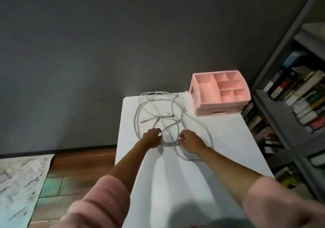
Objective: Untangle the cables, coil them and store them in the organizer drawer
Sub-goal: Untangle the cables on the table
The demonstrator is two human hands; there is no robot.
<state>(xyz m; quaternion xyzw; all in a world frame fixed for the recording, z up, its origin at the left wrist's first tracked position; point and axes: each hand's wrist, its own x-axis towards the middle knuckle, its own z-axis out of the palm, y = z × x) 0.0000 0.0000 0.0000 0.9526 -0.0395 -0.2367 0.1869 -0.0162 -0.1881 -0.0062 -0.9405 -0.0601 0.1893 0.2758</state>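
A tangle of grey-white cables point(159, 112) lies spread in loose loops on the white table point(184, 183), with several plug ends showing in the middle. My left hand point(151, 137) rests on the near edge of the tangle, fingers curled around a cable strand. My right hand point(190, 140) sits just to the right of it, fingers pinched on a strand of the same loop. A pink organizer point(204, 109) with open top compartments stands at the table's far right corner; its front drawer looks closed.
A dark grey bookshelf point(288, 115) full of books stands close along the table's right side. A grey wall is behind the table. Wooden floor and a pale patterned mat point(19, 183) lie to the left.
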